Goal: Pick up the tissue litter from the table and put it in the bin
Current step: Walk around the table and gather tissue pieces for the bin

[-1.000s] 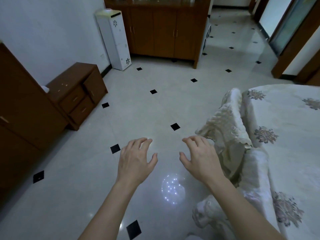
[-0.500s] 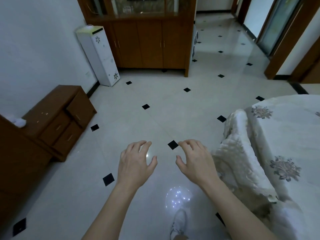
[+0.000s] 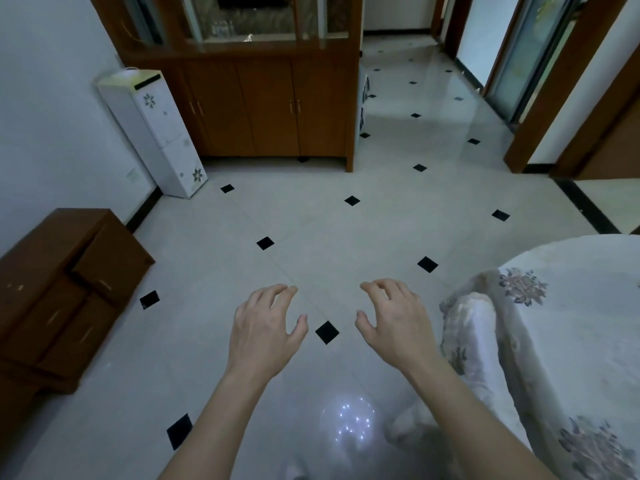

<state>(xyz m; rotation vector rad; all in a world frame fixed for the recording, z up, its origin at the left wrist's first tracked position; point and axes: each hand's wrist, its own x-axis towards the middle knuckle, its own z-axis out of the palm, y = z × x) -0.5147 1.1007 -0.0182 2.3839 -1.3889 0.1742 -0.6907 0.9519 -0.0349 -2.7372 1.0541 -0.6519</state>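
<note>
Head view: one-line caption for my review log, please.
Both bare hands, left and right, hover open and empty over the tiled floor, beside a cloth-covered table; no tissue or bin visible.

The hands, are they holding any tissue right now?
No, the left hand and the right hand are both open and empty, fingers spread above the tiled floor.

Both hands hover palm-down over the tiled floor [image 3: 311, 230], left hand [image 3: 263, 334] and right hand [image 3: 398, 330] empty, fingers [image 3: 277, 294] spread; cloth-covered table [image 3: 581, 306] lies right of them.
</note>
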